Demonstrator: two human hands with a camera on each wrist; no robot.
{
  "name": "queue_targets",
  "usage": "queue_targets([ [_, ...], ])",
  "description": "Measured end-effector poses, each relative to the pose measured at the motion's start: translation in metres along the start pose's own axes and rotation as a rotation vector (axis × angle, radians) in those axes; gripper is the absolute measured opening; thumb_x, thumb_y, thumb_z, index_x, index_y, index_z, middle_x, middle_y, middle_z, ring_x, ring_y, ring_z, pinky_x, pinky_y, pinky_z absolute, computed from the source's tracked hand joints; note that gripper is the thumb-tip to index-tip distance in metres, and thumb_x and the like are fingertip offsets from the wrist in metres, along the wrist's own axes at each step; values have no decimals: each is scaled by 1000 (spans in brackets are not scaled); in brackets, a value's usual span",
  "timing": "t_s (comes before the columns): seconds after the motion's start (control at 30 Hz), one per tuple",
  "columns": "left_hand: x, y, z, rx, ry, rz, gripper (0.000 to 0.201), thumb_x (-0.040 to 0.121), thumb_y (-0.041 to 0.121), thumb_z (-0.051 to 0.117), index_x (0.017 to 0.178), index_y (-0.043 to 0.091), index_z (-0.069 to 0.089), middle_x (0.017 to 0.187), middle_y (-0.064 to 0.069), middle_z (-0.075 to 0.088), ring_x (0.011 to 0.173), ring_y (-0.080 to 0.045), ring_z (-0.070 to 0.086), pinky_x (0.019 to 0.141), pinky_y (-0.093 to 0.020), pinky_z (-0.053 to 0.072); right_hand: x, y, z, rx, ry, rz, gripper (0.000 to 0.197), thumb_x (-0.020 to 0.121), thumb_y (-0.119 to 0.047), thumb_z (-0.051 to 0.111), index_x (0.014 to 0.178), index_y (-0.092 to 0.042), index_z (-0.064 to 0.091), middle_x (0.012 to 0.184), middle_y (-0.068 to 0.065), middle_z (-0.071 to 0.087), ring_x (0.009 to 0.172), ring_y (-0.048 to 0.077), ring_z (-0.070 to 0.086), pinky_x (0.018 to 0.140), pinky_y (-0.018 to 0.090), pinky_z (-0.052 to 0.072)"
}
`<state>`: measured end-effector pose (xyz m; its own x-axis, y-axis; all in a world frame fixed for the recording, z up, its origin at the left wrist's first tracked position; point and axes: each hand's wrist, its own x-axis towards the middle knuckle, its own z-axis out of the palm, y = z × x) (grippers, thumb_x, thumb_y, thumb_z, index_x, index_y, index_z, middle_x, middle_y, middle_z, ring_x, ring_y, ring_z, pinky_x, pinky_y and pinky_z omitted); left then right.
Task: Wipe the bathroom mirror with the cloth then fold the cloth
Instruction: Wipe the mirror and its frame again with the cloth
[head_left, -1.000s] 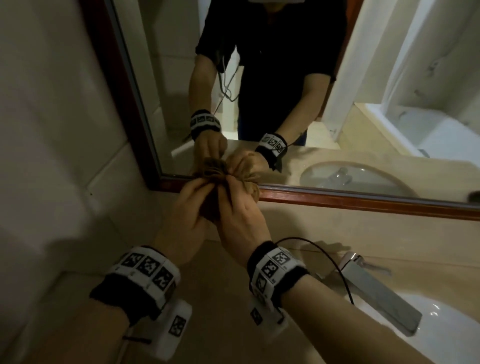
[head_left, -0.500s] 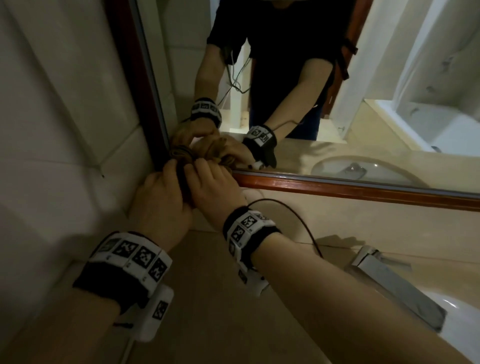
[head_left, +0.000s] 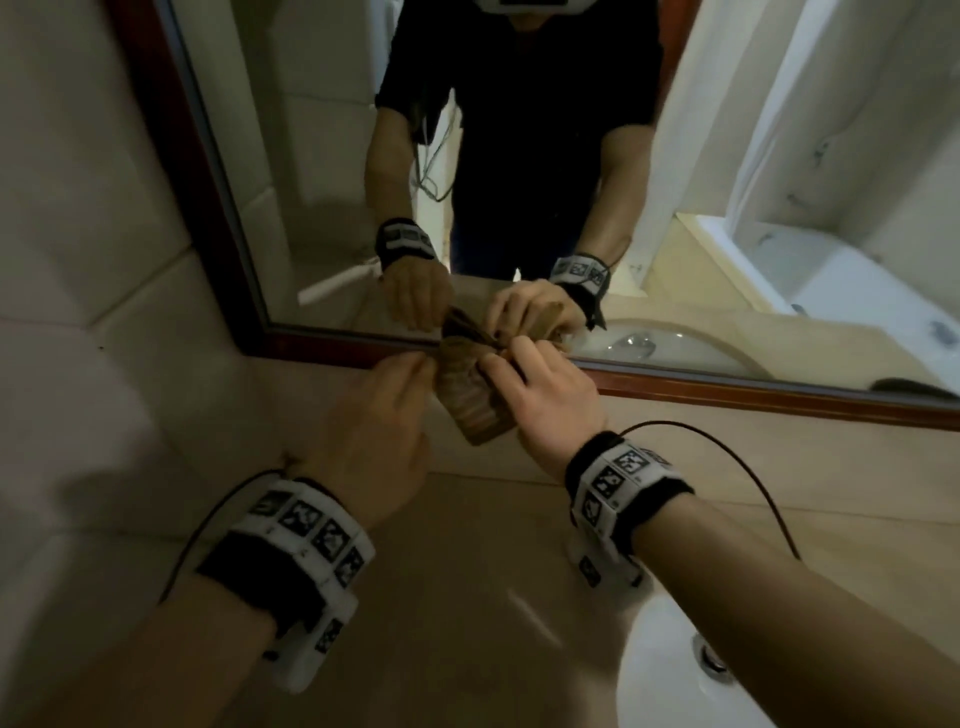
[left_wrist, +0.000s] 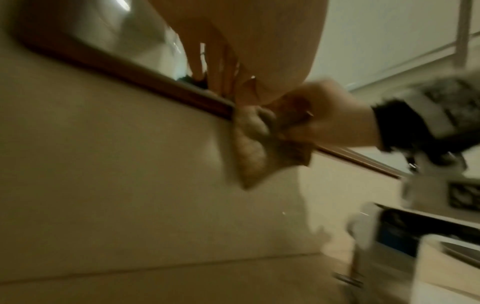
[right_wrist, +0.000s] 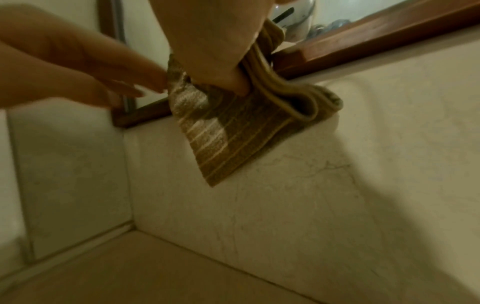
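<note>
A brown striped cloth (head_left: 470, 400) hangs in loose folds just below the mirror's (head_left: 519, 156) red-brown bottom frame (head_left: 727, 392), in front of the beige backsplash. My right hand (head_left: 524, 379) grips its bunched top; the right wrist view shows fingers curled round the cloth (right_wrist: 233, 131). My left hand (head_left: 415, 369) is beside it on the left. Its fingers (right_wrist: 145, 82) are straight and touch the cloth's left edge. The left wrist view is blurred but shows the cloth (left_wrist: 249, 148) dangling from the right hand (left_wrist: 324, 119). The mirror reflects both hands and the cloth.
A beige countertop (head_left: 467, 597) lies below the hands. A white sink basin (head_left: 675, 675) with its drain (head_left: 711, 660) sits at the lower right. A tiled wall (head_left: 78, 260) closes the left side. A black cable (head_left: 753, 467) loops from the right wristband.
Both hands moved right from the mirror's lower-left corner along the bottom frame. The cloth, bunched between both hands before, now hangs from the right hand, and the left hand's fingers have straightened.
</note>
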<state>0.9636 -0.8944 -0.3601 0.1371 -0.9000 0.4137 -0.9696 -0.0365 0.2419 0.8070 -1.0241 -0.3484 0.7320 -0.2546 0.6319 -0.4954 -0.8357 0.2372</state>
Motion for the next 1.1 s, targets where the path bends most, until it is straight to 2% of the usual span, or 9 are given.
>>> queue_targets([
  [0.1,11,30,20,-53,-7,9,77,67,2,69,139,-4,43,141,-25,45,123,-41,51,101,-52,46,-4,9,-7,-3,-6,24,27,85,-10,45,100,-9,67,88,11,57,73,28,53,54,35,43],
  [0.2,11,32,28,-78,-17,-48,87,66,-3,70,145,0,35,150,-20,35,132,-37,42,108,-46,38,-26,33,-15,-3,-90,44,32,83,-12,45,107,-9,65,94,12,57,77,28,53,54,35,44],
  [0.33,11,46,29,75,-71,-85,86,67,4,72,146,7,38,148,-21,36,127,-40,45,102,-48,41,-58,74,-32,-31,-170,114,40,79,-15,43,114,-10,62,99,13,56,81,29,54,51,34,44],
  [0.43,24,79,27,162,-94,-127,78,67,15,73,141,11,46,129,-27,45,109,-45,51,91,-53,46,-74,94,-40,-56,-173,163,39,75,-12,52,112,-11,62,98,12,56,82,29,55,48,31,40],
  [0.57,47,135,55,148,-52,53,68,67,21,62,132,2,51,130,-27,50,113,-43,53,97,-54,45,-77,98,-39,-1,-158,220,33,76,-12,68,109,-11,65,98,12,59,81,30,56,49,36,48],
  [0.7,52,155,76,95,-42,-10,68,71,27,36,129,-6,50,123,-28,56,108,-44,57,91,-54,47,-86,115,-45,31,-122,168,32,83,-15,47,108,-10,66,100,13,61,82,31,57,55,35,47],
  [0.83,50,148,81,190,-10,-16,68,68,12,50,134,-6,46,126,-29,51,110,-45,51,92,-54,47,-110,146,-52,67,-113,146,34,85,-13,40,107,-9,65,101,15,60,81,32,56,54,35,45],
  [1.0,60,169,77,244,-33,-114,66,65,5,62,129,-7,49,118,-30,50,99,-44,51,71,-47,50,-143,194,-63,55,-109,130,38,71,-4,63,108,-12,63,103,11,58,85,29,55,59,34,46],
  [1.1,65,184,76,250,-26,-197,64,62,4,67,123,-6,52,112,-29,50,96,-44,51,61,-45,49,-165,225,-72,49,-102,156,35,72,-7,66,106,-13,64,101,9,58,83,27,54,56,33,45],
])
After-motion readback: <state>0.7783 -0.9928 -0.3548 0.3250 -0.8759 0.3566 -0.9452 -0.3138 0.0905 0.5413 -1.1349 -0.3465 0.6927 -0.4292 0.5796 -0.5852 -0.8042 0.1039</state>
